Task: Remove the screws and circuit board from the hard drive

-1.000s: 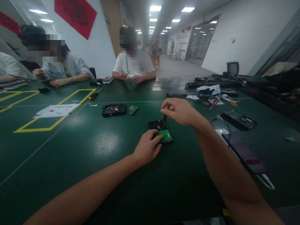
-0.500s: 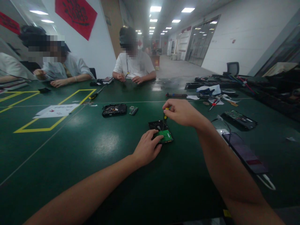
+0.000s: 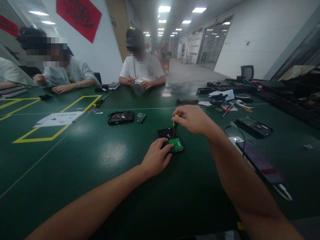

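Note:
A black hard drive (image 3: pixel 167 133) lies on the green table (image 3: pixel 75 166) with its green circuit board (image 3: pixel 177 145) facing up. My left hand (image 3: pixel 156 158) rests on the drive's near left side, fingers curled against the board's edge. My right hand (image 3: pixel 193 119) hovers above the drive, closed round the top of a small screwdriver with a yellow handle (image 3: pixel 175 120), which stands upright with its tip down on the drive.
A second opened drive (image 3: pixel 121 117) and a loose small board (image 3: pixel 141 117) lie further left. A sheet of paper (image 3: pixel 58 118) sits inside yellow tape lines. To the right are a phone (image 3: pixel 258 162), another drive (image 3: pixel 253 126) and tools (image 3: pixel 227 103). Three people sit at the far side.
My right hand has shifted slightly on the screwdriver, which stays upright on the drive. The left hand stays in place.

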Available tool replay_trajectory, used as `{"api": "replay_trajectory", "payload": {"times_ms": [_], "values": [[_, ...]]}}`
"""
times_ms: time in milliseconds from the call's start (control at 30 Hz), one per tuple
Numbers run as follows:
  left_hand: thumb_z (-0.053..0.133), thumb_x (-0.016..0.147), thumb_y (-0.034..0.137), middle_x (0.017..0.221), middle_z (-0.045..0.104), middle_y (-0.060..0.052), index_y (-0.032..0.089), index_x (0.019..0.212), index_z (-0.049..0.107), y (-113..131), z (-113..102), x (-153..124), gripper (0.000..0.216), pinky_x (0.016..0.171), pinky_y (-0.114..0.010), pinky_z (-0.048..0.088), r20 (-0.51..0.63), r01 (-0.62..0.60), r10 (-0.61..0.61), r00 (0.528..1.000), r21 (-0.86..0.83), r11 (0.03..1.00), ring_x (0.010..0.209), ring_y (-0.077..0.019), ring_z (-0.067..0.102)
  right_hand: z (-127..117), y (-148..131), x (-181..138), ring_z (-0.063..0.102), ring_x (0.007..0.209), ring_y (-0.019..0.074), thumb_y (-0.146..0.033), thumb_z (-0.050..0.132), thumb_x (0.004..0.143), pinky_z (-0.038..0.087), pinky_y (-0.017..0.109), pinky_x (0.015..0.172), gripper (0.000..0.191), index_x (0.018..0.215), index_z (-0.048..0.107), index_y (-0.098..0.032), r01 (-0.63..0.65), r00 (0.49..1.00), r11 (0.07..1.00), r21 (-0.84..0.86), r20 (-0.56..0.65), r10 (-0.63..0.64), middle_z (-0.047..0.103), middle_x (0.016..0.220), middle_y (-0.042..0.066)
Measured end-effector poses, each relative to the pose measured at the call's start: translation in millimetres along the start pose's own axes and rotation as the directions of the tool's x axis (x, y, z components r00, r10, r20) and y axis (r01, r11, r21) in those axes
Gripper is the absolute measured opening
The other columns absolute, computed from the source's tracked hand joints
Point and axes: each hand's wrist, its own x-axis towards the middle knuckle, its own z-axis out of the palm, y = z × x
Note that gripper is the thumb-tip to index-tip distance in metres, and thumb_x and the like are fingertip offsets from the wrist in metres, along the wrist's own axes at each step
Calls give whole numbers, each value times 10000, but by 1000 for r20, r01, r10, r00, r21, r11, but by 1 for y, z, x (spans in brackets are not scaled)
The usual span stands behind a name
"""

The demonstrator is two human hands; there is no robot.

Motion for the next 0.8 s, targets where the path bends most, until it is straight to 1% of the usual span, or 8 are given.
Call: {"api": "replay_trajectory", "payload": {"times_ms": [100, 167, 333, 467, 533, 600, 700, 800], "values": [[609, 976, 265, 1464, 499, -148, 224, 1376, 609, 0, 0, 0, 402, 1150, -571, 454, 4, 1, -1, 1000, -1, 1000, 1393, -345, 469, -5, 0, -1, 659, 749, 195, -214, 617, 930, 451, 318, 735, 269, 1131, 791, -173, 9, 999, 1000, -14, 45, -8, 773, 924, 70], [612, 973, 266, 1465, 500, -147, 229, 1376, 609, 0, 0, 0, 405, 1146, -577, 458, 3, 2, -2, 1000, -5, 1000, 1390, -346, 473, -8, 0, -1, 663, 743, 194, -187, 595, 920, 452, 314, 725, 306, 1155, 791, -179, 1, 998, 1000, -7, 63, -1, 780, 938, 67], [608, 976, 271, 1468, 501, -138, 244, 1383, 605, 1, -1, 1, 408, 1149, -578, 459, 4, 5, -5, 1000, -17, 1000, 1392, -344, 475, -6, -2, -2, 691, 764, 191, -297, 581, 984, 463, 302, 743, 241, 1022, 794, -194, 2, 999, 997, 75, 52, -6, 790, 930, 48], [615, 969, 262, 1468, 503, -138, 245, 1386, 600, 1, -2, 1, 418, 1144, -585, 459, -4, 0, 0, 1000, -18, 1000, 1383, -345, 481, -3, -6, -3, 704, 794, 189, -217, 593, 941, 480, 300, 759, 243, 1133, 741, -192, 2, 999, 991, 134, 35, -7, 788, 1056, 59], [615, 968, 260, 1465, 504, -144, 237, 1380, 603, 1, -2, 1, 413, 1141, -581, 462, 2, -1, 1, 1000, -15, 1000, 1380, -346, 483, -2, -7, -4, 705, 812, 201, -216, 602, 926, 477, 301, 749, 230, 1120, 719, -180, -19, 1000, 992, 127, 27, 16, 783, 1025, 70], [609, 973, 264, 1465, 502, -148, 229, 1379, 605, 1, -1, 2, 408, 1144, -574, 462, 10, 2, -2, 1000, -8, 1000, 1382, -345, 481, -1, -7, -4, 700, 811, 209, -255, 601, 943, 468, 303, 733, 173, 1061, 706, -184, -30, 999, 992, 126, 31, 26, 775, 954, 67], [612, 972, 271, 1469, 500, -143, 237, 1386, 602, 1, 0, 2, 416, 1146, -575, 461, 7, 3, -3, 1000, -8, 1000, 1392, -344, 476, -1, -5, -4, 692, 802, 202, -309, 576, 983, 458, 300, 734, 149, 988, 686, -208, -4, 999, 987, 162, 51, -4, 761, 898, 46], [626, 961, 269, 1464, 510, -140, 251, 1387, 600, 1, 1, 2, 427, 1136, -586, 467, 0, -2, 2, 1000, -19, 1000, 1393, -348, 478, -1, -4, -4, 685, 790, 190, -283, 569, 977, 449, 294, 740, 131, 966, 682, -217, 23, 998, 984, 174, 56, -33, 754, 884, 26]]}}
